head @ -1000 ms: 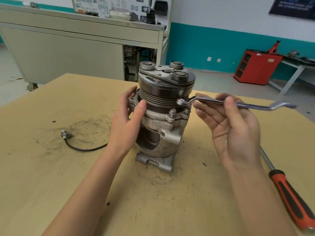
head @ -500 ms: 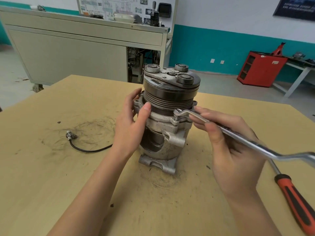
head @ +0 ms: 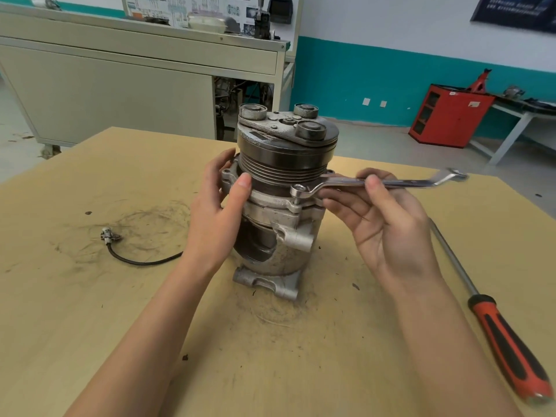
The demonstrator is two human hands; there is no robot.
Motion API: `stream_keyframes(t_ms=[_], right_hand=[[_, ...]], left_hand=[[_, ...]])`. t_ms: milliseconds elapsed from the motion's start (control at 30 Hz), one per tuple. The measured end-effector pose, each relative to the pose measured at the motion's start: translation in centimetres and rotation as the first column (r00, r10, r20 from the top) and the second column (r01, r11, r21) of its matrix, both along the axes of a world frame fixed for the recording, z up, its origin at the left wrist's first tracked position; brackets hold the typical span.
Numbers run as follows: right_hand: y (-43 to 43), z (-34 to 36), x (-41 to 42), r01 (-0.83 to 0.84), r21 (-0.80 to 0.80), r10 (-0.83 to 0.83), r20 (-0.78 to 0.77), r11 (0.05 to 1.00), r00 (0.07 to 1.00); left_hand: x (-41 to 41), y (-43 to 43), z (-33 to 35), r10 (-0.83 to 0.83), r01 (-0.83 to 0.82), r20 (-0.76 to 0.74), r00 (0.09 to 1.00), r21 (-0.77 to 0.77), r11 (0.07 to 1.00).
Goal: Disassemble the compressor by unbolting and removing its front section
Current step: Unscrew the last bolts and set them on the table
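Compressor (head: 282, 206) stands upright in the middle of the table (head: 90, 296), pulley end up. Left hand (head: 216, 218) steadies it as before, thumb and fingers curled round the flange under the pulley. Right hand (head: 388, 224) pinches the wrench (head: 391, 183) mid-shaft between thumb and fingertips. The handle has swung from pointing toward the person to lying level, out to the right, with its ring end on the front bolt (head: 298, 200). That sweep looks like a loosening stroke. Shank shows under the bolt head, so it seems partly backed out, and the front section is not yet free.
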State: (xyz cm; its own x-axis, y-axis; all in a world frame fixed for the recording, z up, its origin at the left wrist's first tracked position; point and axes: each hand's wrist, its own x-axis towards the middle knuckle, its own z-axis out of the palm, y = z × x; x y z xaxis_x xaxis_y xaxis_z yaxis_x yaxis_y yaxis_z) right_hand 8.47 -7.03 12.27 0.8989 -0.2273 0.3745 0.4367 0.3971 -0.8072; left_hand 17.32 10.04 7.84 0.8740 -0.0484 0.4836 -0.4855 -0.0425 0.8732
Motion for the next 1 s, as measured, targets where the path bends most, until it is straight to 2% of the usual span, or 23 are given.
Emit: stream_keyframes(t_ms=[33,100,233,300,533,700,800,867,1000], right_hand=[[-0.1,0.1,0.2,-0.021,0.031,0.022,-0.023,0.999,0.999],[-0.1,0.0,0.1,0.034,0.040,-0.035,0.008,0.999,0.999],[0.4,-0.2,-0.9,0.333,-0.102,-0.307,0.207,0.937,0.929],[1.0,-0.2,-1.5,0.427,-0.174,-0.370,0.284,0.887,0.885],[2.7,-0.9,-2.5,0.553,-0.321,-0.374,0.475,0.769,0.796],[2.8,-1.3,-2.6,0.648,-0.489,-0.307,0.607,0.584,0.733],[3.0,-1.5,-2.7,0.708,-0.516,-0.292,0.667,0.483,0.685],[3.1,-1.6,-2.8,0.722,-0.519,-0.306,0.670,0.457,0.676],[3.5,-2.0,-2.9,0.728,-0.501,-0.342,0.657,0.467,0.672]], left_hand=[[0.0,0.0,0.0,-0.003,0.003,-0.001,1.000,-0.005,1.000],[0.0,0.1,0.0,-0.002,0.002,0.003,1.000,-0.007,1.000],[0.0,0.2,0.1,0.000,0.000,-0.004,1.000,0.001,1.000],[0.0,0.2,0.1,0.003,-0.002,-0.009,1.000,0.011,1.000],[0.0,0.1,0.1,0.016,-0.015,-0.005,1.000,0.016,1.000],[0.1,0.0,0.0,0.026,-0.026,-0.005,1.000,0.023,0.999],[0.1,0.1,-0.1,0.019,-0.019,-0.004,1.000,0.015,1.000],[0.2,0.0,-0.1,0.012,-0.012,-0.001,1.000,0.007,1.000],[0.2,0.0,-0.1,0.005,-0.005,0.006,1.000,-0.004,1.000]])
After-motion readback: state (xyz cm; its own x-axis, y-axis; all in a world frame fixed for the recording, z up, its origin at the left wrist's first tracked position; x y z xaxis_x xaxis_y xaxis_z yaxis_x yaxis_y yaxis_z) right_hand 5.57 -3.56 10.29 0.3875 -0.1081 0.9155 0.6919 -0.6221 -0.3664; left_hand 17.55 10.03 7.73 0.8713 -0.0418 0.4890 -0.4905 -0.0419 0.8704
